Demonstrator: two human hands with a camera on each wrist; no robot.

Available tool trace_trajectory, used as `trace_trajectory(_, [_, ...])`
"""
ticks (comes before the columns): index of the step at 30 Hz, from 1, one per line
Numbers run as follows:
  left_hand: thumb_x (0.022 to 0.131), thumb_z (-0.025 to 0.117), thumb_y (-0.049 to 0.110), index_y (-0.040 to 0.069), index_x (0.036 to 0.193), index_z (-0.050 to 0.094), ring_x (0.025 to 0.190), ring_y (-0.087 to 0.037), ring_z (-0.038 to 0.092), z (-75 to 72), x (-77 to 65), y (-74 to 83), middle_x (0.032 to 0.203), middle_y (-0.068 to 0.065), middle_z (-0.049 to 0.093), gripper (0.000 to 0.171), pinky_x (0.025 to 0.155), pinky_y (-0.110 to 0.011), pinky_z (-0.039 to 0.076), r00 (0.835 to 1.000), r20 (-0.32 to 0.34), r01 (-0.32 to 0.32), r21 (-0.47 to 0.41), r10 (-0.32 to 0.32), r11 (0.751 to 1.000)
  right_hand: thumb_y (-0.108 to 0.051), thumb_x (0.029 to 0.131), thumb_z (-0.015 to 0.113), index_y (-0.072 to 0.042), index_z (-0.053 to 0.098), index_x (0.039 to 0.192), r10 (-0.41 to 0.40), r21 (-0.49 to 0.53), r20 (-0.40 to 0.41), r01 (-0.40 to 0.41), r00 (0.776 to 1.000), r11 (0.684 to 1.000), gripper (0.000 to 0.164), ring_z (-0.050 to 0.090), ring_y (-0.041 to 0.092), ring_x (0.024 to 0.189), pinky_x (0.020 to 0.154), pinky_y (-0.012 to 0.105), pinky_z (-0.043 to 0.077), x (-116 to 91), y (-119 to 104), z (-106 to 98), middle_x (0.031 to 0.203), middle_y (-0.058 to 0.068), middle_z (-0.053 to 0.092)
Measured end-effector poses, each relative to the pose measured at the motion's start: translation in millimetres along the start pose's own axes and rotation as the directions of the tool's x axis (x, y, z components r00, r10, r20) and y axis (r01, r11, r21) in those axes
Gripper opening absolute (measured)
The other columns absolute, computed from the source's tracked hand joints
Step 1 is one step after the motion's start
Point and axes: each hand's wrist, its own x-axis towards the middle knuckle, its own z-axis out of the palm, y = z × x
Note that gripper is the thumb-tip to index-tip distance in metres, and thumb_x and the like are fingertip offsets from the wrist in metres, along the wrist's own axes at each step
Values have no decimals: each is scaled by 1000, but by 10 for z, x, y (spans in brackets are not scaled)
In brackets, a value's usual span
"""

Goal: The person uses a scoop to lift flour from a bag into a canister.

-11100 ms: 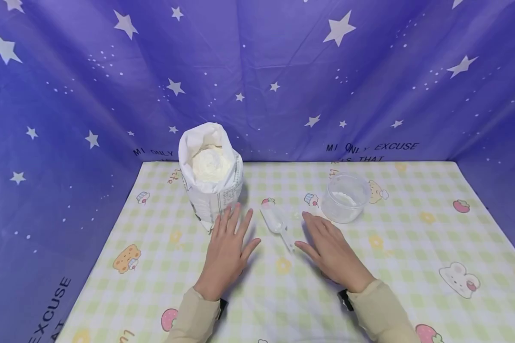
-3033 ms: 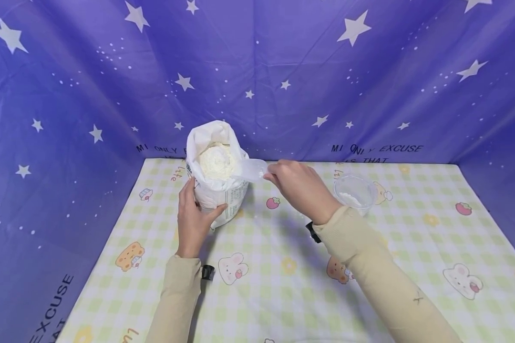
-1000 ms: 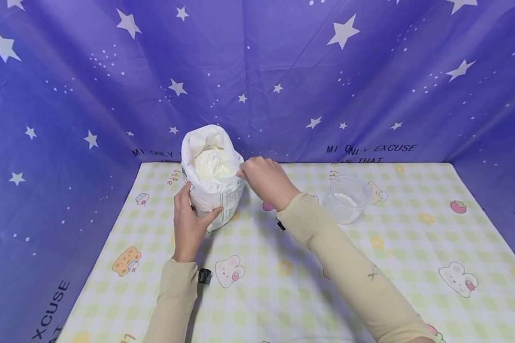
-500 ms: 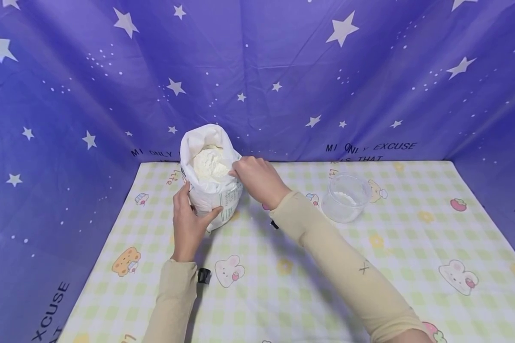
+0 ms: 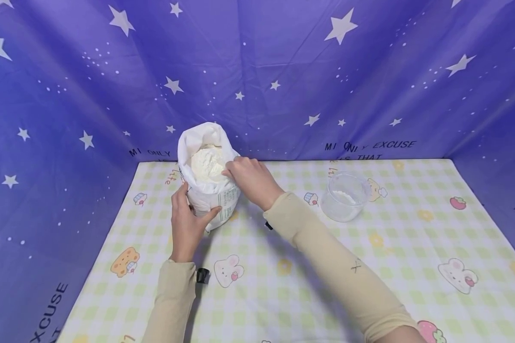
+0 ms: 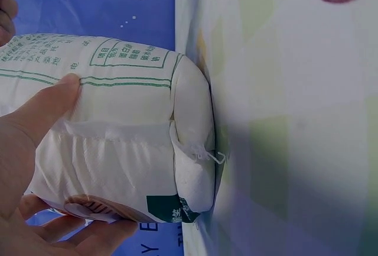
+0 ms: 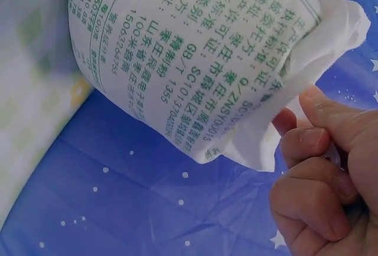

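Observation:
A white flour bag (image 5: 221,200) with green print stands on the table at the left, its rolled mouth gaping over pale flour (image 5: 205,162). My left hand (image 5: 186,226) grips the bag's lower side, thumb in front and fingers round the left; the left wrist view shows this thumb (image 6: 56,99) across the print. At the mouth's right edge is my right hand (image 5: 253,181), fingers curled round a clear plastic scoop. Only the end of the scoop's handle (image 7: 332,154) shows, in the right wrist view; its bowl is hidden in the bag.
A clear round plastic tub (image 5: 345,202) with a little white powder at its bottom stands to the right of the bag. The checked tablecloth (image 5: 257,290) covers the table, and a blue star-printed curtain (image 5: 283,57) hangs behind it.
The scoop, earlier lying on the table, was picked up and has gone into the bag. Over the last second my right hand moved slightly left over the mouth; my left hand kept its grip.

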Motion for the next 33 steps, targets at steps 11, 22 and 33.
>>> trace_trajectory(11, [70,92,24,3,148,34,117,-32,51,0,-6,12,141,-20,42,99,93,-44,55,1000,-2,7,-14,-7,1000,-29,101,56,-8,66,80,-14,3,-43,14,999,1000,32,68,31,71,59,42,58,46,-25,93,81,11,65])
trace_trajectory(22, [70,92,26,2,148,34,118,-33,52,21,7,-4,142,-20,41,99,93,-44,55,1000,0,4,-9,-4,1000,-29,102,55,-9,63,76,-11,19,-69,12,998,1000,34,66,30,69,59,41,56,29,2,133,78,10,62])
trace_trajectory(33, [70,92,25,3,147,35,121,-32,51,15,14,-12,143,-19,40,98,95,-43,55,1000,12,22,-18,-22,1000,-28,103,54,-11,59,74,11,89,-83,-4,996,996,34,58,22,66,60,39,55,-28,11,94,73,5,56])
